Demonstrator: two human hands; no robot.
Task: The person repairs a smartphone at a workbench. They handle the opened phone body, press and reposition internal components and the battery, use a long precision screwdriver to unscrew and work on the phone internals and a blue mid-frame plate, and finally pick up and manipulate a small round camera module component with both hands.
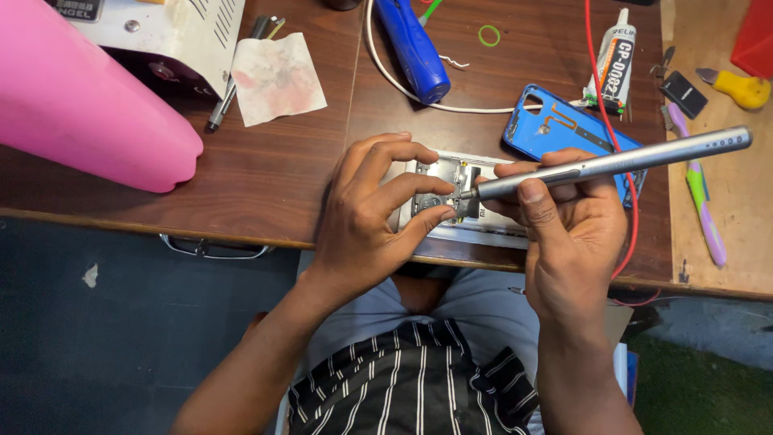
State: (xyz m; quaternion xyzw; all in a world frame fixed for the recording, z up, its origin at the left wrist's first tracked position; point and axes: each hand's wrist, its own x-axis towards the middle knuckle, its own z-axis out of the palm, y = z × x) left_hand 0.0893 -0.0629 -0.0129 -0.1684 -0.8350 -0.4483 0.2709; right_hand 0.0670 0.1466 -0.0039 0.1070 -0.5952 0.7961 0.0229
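Note:
An opened phone (483, 221) with its back off lies at the near edge of the wooden table (274, 173), its inner metal parts showing. My left hand (374, 217) rests on its left end, fingers curled, thumb and forefinger pinching at a small part inside. My right hand (568, 221) grips a long grey pen-shaped electric screwdriver (620, 163), whose tip touches the phone's inside just right of my left fingertips.
A blue phone back cover (555, 121) lies behind my right hand, under a red cable (600, 80). A glue tube (616, 60), blue tool (415, 48), white cable, stained tissue (276, 76), pink object (88, 105), purple-green pry tool (702, 193) and yellow tool (745, 89) surround.

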